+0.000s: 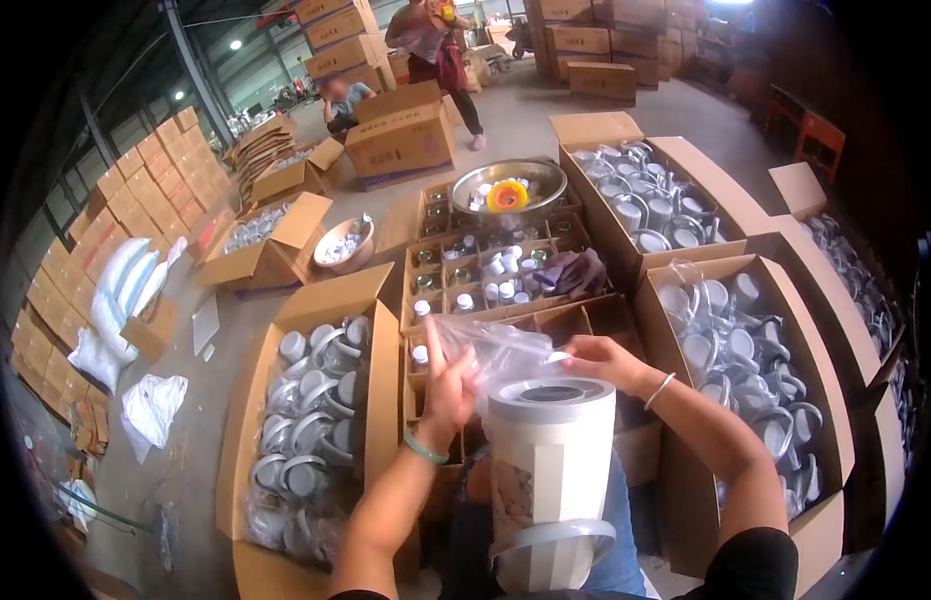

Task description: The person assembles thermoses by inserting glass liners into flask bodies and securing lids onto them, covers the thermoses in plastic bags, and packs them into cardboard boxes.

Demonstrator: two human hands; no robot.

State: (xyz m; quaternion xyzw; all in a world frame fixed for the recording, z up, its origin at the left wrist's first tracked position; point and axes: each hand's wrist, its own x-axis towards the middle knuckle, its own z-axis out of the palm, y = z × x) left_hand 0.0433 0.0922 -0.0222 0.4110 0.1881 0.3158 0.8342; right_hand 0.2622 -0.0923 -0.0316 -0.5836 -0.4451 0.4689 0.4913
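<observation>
A clear plastic bag (505, 345) is stretched between my two hands. My left hand (450, 390) grips its left side, with the index finger pointing up. At the bag's right end my right hand (600, 362) pinches it, and a small white piece shows at the fingertips; I cannot tell what that is. Just below the hands a white cylindrical pot (550, 465) with a grey rim stands upright at my lap, touched by neither hand as far as I can see. Its grey carry handle (555, 540) hangs across the near side.
Cardboard boxes of grey-lidded parts flank me, a left box (235, 440) and a right box (820, 400). Ahead, a divided carton (455, 262) holds white-capped bottles and a dark glove (575, 272). Behind it sits a metal bowl (465, 180) with a yellow-orange tape roll. Two people are farther back.
</observation>
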